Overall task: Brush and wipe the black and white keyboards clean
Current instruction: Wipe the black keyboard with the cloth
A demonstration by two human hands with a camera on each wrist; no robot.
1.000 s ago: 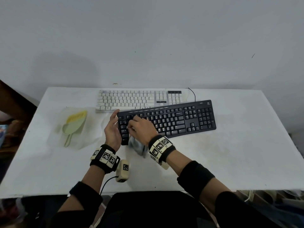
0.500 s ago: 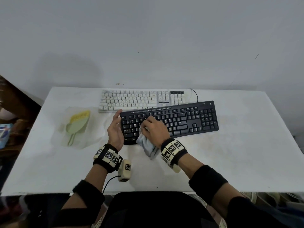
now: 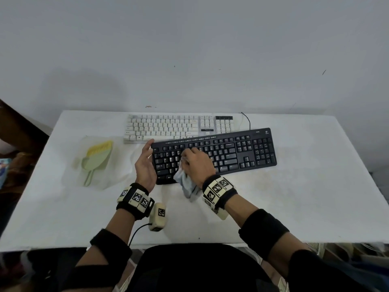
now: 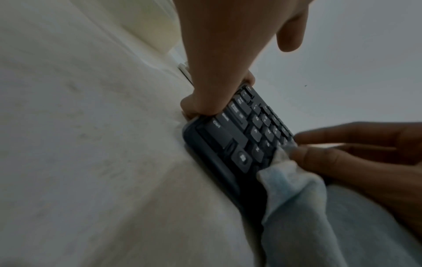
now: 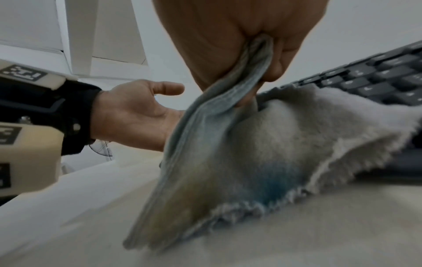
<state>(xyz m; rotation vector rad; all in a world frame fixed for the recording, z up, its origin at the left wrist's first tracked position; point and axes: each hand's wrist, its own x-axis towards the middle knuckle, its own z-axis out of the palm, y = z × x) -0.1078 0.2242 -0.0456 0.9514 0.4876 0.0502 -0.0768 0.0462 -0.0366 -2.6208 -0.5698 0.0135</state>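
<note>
The black keyboard (image 3: 231,150) lies slanted on the white table (image 3: 305,197), in front of the white keyboard (image 3: 168,127). My right hand (image 3: 195,163) grips a pale blue-grey cloth (image 3: 187,184) and presses it on the black keyboard's left keys (image 4: 253,133); the cloth (image 5: 251,153) trails off the front edge. My left hand (image 3: 145,165) stands on edge with straight fingers against the keyboard's left end (image 4: 205,101), bracing it. In the right wrist view the left palm (image 5: 134,115) faces the cloth.
A green dustpan with a yellow brush (image 3: 96,159) lies on a clear plastic sheet (image 3: 109,178) at the left. The black keyboard's cable (image 3: 247,120) curls at the back. A wall stands right behind the table.
My right hand has wiped the cloth rightward over the black keyboard's left keys. The left hand stayed against the left end.
</note>
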